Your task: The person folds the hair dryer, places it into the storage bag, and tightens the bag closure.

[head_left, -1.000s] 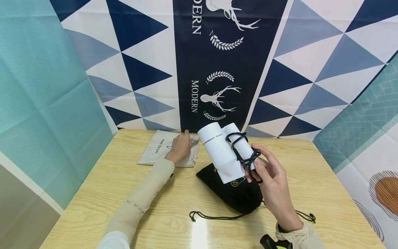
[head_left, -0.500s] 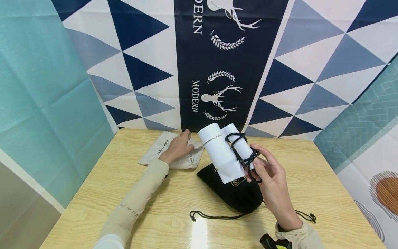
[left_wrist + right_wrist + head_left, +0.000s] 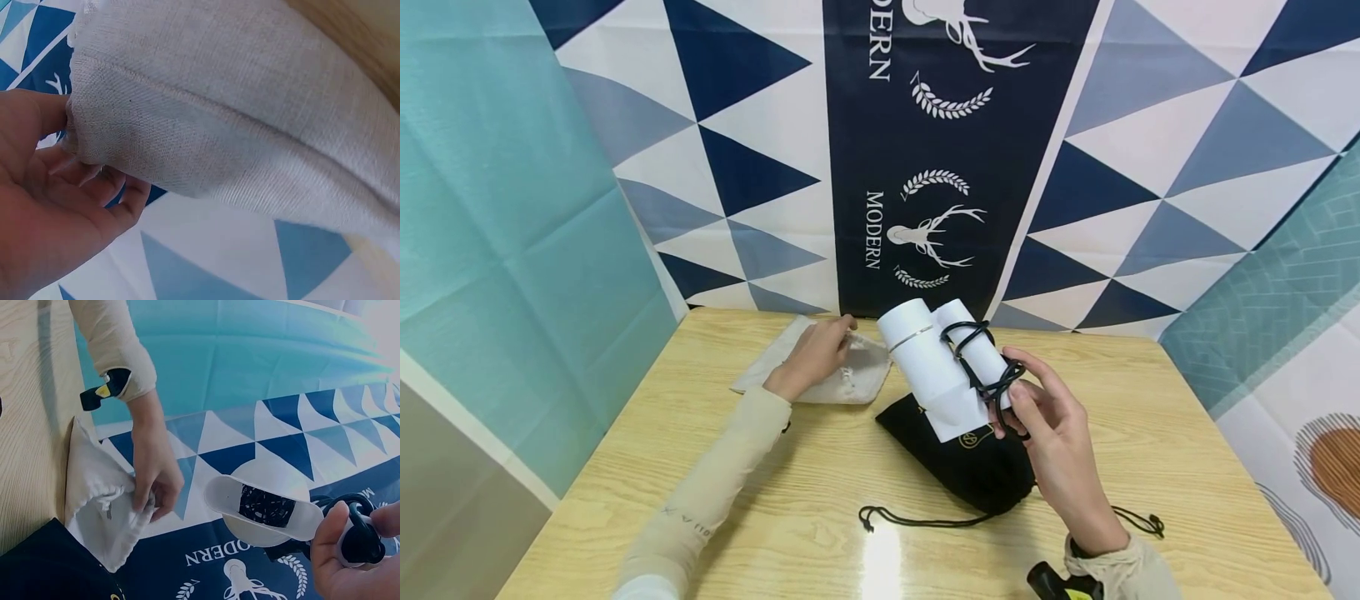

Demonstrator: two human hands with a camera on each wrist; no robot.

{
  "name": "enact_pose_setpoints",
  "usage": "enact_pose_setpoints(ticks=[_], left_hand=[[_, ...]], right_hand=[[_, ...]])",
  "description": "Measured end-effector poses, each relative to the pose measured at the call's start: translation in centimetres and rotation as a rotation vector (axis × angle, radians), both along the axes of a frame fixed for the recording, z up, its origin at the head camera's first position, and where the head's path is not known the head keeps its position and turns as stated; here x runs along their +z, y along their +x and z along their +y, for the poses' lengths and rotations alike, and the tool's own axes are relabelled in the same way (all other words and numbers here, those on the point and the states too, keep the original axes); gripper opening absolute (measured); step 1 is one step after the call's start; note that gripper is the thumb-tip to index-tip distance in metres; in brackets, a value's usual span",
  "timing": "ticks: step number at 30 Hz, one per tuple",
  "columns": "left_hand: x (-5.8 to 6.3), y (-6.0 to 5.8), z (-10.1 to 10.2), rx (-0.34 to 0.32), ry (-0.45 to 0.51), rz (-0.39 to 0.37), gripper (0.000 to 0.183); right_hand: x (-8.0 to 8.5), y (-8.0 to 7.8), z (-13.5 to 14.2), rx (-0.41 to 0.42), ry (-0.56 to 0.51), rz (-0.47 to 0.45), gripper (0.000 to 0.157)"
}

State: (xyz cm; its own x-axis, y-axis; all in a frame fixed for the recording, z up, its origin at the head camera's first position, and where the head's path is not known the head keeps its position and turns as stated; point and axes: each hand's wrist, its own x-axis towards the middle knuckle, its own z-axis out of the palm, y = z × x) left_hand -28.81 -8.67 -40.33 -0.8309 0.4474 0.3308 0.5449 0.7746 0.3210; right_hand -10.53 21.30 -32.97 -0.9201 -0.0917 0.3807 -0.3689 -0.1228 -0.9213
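Observation:
A white folding hair dryer (image 3: 921, 358), its black cord (image 3: 997, 387) wrapped around the folded handle, is held up over the table in my right hand (image 3: 1063, 433). Its nozzle, with a dark grille inside, faces the right wrist camera. At the far left of the table lies a light grey drawstring bag (image 3: 867, 377). My left hand (image 3: 814, 357) pinches the rim of its mouth. Seen from the right wrist, the bag (image 3: 100, 494) gapes at that end; up close in the left wrist view its cloth (image 3: 206, 119) is raised beside the fingers.
Beneath the hair dryer, a black drawstring pouch (image 3: 958, 467) with a gold print lies on the wooden table (image 3: 760, 517). Its black cords (image 3: 917, 522) trail out to both sides. A patterned cloth wall (image 3: 767, 167) stands right behind the table's back edge.
My left hand has moved a little left, now covering the bag's printed label, and the bag's mouth end has shifted. My right hand and the hair dryer stay nearly still.

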Motion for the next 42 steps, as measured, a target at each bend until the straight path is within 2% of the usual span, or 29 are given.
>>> enact_pose_setpoints(ticks=[3,10,15,19,28,32,37,42], left_hand=[[0.5,0.1,-0.5,0.000,0.002,0.018,0.010],[2.2,0.1,-1.4,-0.016,0.048,0.063,0.013],[3.8,-0.1,-1.7,-0.061,0.098,0.019,0.012],[4.7,-0.3,-1.8,-0.116,0.106,-0.019,0.011],[5.9,0.1,-1.7,-0.243,0.127,-0.128,0.013],[6.5,0.4,-1.5,-0.304,0.112,-0.154,0.015],[7.5,1.0,-1.3,-0.343,0.090,-0.180,0.017],[8.3,1.8,-1.1,-0.376,0.089,-0.152,0.017]], right_hand=[[-0.1,0.0,0.1,-0.007,0.040,-0.006,0.041],[0.0,0.2,-0.1,-0.018,0.036,0.025,0.039],[0.1,0.3,-0.2,-0.041,0.033,0.035,0.038],[0.0,0.2,0.0,-0.041,0.078,0.036,0.039],[0.4,0.3,-0.1,-0.061,0.173,0.063,0.040],[0.4,0.5,-0.3,-0.071,0.171,0.098,0.040],[0.4,0.6,-0.3,-0.067,0.182,0.129,0.041],[0.5,1.0,-0.5,-0.057,0.158,0.174,0.042]])
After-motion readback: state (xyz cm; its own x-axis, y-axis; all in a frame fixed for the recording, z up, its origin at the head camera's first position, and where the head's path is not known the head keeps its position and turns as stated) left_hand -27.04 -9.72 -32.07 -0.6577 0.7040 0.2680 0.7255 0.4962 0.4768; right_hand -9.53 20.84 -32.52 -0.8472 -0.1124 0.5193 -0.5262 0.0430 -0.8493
